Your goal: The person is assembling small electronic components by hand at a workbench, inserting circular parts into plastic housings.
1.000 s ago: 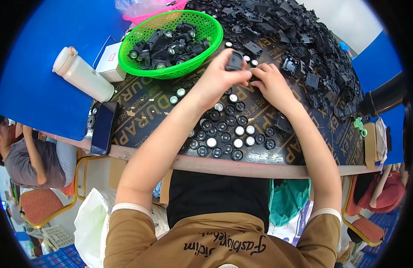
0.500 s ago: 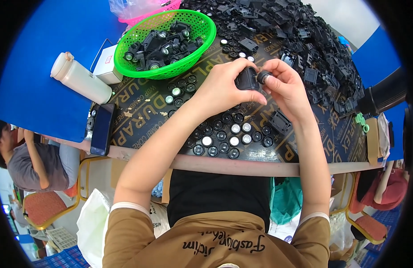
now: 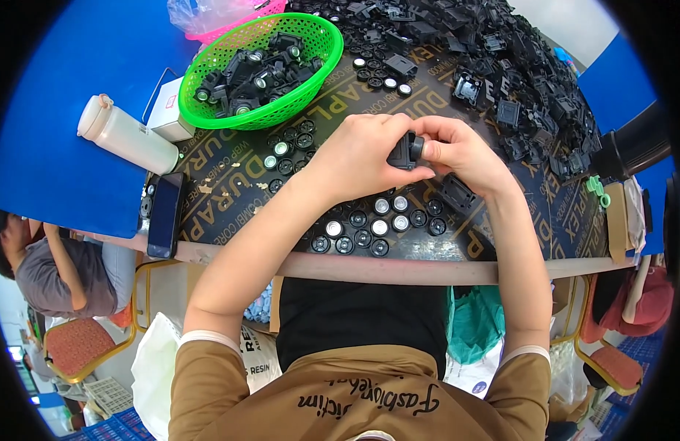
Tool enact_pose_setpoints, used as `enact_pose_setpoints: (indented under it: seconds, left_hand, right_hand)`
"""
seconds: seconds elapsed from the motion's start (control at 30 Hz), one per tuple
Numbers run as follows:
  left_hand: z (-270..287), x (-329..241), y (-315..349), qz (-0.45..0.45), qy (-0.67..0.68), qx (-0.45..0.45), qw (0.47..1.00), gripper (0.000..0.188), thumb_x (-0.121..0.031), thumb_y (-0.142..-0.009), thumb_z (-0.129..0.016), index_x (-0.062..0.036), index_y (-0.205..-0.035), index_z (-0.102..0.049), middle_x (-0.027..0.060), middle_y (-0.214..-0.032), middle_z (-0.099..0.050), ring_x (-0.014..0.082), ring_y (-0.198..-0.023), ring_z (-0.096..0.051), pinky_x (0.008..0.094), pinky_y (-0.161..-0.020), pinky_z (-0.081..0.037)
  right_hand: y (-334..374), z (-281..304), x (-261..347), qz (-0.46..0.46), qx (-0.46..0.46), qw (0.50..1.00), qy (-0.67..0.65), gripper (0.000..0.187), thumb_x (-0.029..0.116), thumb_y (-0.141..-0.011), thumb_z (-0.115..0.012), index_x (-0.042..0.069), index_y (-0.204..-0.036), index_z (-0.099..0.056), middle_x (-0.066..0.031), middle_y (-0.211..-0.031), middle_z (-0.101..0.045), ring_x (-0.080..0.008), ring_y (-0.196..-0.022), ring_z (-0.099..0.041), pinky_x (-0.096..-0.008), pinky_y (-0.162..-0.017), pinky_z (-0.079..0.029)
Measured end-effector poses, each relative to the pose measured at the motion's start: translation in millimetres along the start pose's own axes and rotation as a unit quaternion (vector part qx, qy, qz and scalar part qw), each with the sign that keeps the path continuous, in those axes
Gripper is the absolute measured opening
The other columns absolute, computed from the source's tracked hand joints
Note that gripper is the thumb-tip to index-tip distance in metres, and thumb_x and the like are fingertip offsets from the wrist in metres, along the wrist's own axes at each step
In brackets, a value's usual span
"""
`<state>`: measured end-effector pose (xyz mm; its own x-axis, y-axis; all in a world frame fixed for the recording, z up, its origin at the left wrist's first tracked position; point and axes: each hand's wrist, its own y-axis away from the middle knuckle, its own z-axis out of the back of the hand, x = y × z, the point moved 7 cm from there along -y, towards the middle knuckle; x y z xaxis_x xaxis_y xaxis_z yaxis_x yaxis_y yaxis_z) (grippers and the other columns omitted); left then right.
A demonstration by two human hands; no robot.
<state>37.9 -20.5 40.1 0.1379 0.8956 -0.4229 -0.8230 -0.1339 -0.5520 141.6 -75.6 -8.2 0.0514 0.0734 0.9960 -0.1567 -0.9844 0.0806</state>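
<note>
My left hand (image 3: 360, 158) is closed around a small black plastic housing (image 3: 403, 152), gripping it between thumb and fingers above the table. At the housing's right side, my right hand (image 3: 461, 156) pinches a round black lens-like piece (image 3: 418, 148) against it. The fingers partly hide where the two parts meet. Below my hands lie several round black pieces (image 3: 358, 219), some with silvery faces. Close under my right hand rests another black housing (image 3: 459, 194). More round pieces (image 3: 290, 147) lie left of my left forearm.
A green basket (image 3: 263, 121) of black assemblies stands at the far left, near a white bottle (image 3: 130, 136), a white box (image 3: 169, 110) and a phone (image 3: 167, 217). Black plastic parts (image 3: 509, 81) are heaped at the far right. A black cylinder (image 3: 634, 151) juts in at right.
My right hand has moved left and brought the round piece up against the housing; before, it was slightly apart. My left hand still holds the housing. The view has shifted slightly.
</note>
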Motion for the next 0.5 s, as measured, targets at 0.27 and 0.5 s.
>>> enact_pose_setpoints:
  seconds: [0.27, 0.5]
  left_hand:
    - [-4, -3, -2, -0.013, -0.002, 0.006, 1.0, 0.043, -0.03, -0.066, -0.078, -0.0036, -0.093, -0.059, 0.0116, -0.08, -0.063, 0.0282, -0.074, -0.063, 0.034, -0.065, -0.051]
    - [-18, 37, -1, 0.236, 0.505, -0.023, 0.83, 0.039, -0.038, -0.095, -0.044, -0.0108, -0.122, -0.04, 0.0069, -0.086, -0.057, 0.0149, -0.072, -0.06, 0.0274, -0.061, -0.046]
  right_hand:
    - [0, 1, -8, -0.017, 0.023, 0.999, 0.017, 0.018, 0.025, -0.087, -0.06, 0.007, -0.086, -0.058, 0.0084, -0.064, -0.049, -0.0002, -0.053, -0.038, -0.0159, -0.045, -0.027]
    - [-1, 10, 17, 0.086, 0.013, 0.963, -0.254, 0.017, 0.012, -0.091, -0.05, 0.003, -0.105, -0.052, 0.001, -0.091, -0.048, -0.0087, -0.083, -0.045, -0.0243, -0.076, -0.038]
